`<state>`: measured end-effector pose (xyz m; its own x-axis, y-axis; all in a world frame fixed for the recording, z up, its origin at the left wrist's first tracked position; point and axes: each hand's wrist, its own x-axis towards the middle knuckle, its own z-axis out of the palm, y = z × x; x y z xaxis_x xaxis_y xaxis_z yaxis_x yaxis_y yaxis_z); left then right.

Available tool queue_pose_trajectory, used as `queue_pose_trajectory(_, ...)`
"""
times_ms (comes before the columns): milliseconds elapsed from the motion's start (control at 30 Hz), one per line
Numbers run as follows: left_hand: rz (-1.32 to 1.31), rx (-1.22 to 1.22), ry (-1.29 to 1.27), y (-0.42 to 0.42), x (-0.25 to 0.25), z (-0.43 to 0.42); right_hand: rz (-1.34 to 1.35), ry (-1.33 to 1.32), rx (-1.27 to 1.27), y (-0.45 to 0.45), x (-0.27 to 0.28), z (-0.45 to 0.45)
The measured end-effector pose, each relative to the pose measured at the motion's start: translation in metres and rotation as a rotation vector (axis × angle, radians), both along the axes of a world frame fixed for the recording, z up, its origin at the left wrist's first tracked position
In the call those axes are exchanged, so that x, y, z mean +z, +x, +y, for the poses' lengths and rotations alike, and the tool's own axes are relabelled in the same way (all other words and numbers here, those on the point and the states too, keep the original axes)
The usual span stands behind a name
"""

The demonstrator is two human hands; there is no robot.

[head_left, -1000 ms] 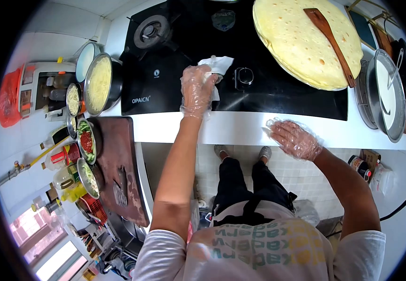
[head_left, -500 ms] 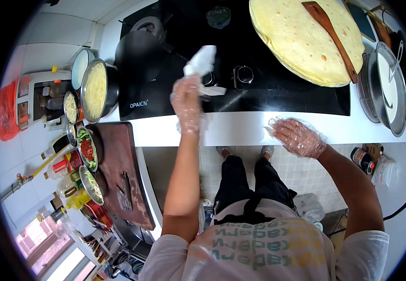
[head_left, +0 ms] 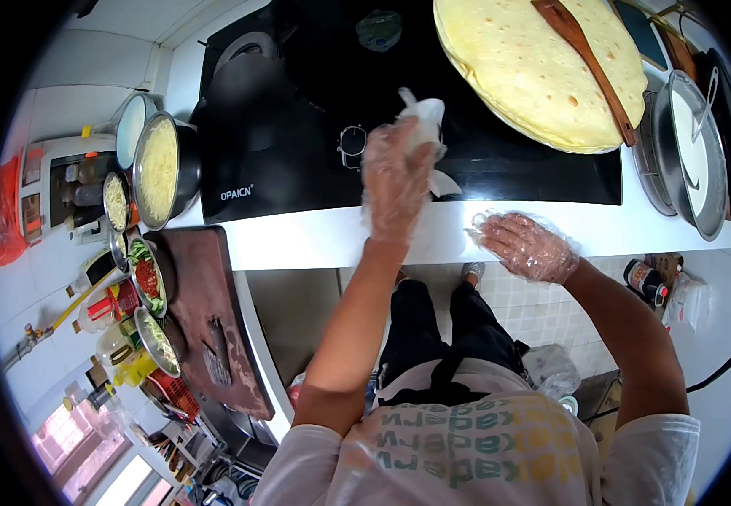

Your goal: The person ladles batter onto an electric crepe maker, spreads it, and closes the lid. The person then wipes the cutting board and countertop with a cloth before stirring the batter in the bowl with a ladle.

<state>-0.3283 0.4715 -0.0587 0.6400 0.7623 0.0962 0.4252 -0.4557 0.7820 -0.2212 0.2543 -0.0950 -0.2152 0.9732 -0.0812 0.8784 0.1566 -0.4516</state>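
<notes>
In a clear plastic glove, my left hand (head_left: pixel 395 181) closes on a crumpled white paper towel (head_left: pixel 427 111) over the front of the black glass cooktop (head_left: pixel 281 181). A loose corner of the towel shows below the fingers. A knob (head_left: pixel 353 145) sits just left of this hand; the other knob is covered by the hand and towel. My right hand (head_left: pixel 530 247), gloved in the same clear plastic, lies flat at the white counter's front edge (head_left: pixel 298 240) with its fingers stretched out and nothing in them.
A stack of round flatbreads (head_left: pixel 534 76) bears a wooden spatula (head_left: pixel 585 63) at the back right. A metal bowl of white batter (head_left: pixel 715 211) with a ladle stands farther right. To the left are a pot of shreds (head_left: pixel 159 169), several food bowls, and a cutting board (head_left: pixel 201 278) with a knife (head_left: pixel 216 354).
My left hand has moved right across the cooktop with the paper towel, uncovering the left knob and covering the right one. My right hand stays at the counter edge.
</notes>
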Motion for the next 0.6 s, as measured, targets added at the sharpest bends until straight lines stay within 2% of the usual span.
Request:
queue_pose_trajectory(167, -0.130, 0.028, -0.064, 0.017, -0.015, -0.003, -0.021, 0.058, 0.011, 0.000, -0.002, -0.002)
queue_pose_trajectory(267, -0.030, 0.106, -0.149, 0.020, -0.010, 0.001, -0.044, 0.099, 0.016, 0.000, -0.001, -0.003)
queue_pose_trajectory(300, 0.000, 0.148, -0.020, 0.019, -0.008, -0.003, -0.059, 0.103, 0.021, -0.001, -0.004, -0.004)
queue_pose_trajectory(400, -0.033, 0.238, 0.119, 0.001, -0.019, -0.015, -0.040, 0.048, 0.033, 0.001, 0.003, -0.001)
queue_pose_trajectory(467, -0.049, 0.183, 0.396, -0.019, -0.039, -0.018, -0.020, 0.161, 0.030, 0.004, -0.013, -0.008)
queue_pose_trajectory(533, 0.035, 0.090, 0.474, -0.042, -0.061, -0.019, -0.071, 0.090, 0.056, 0.003, -0.006, -0.005)
queue_pose_trajectory(600, 0.022, 0.065, 0.469, -0.047, -0.058, -0.033, -0.076, 0.062, 0.058, 0.001, -0.005, -0.006)
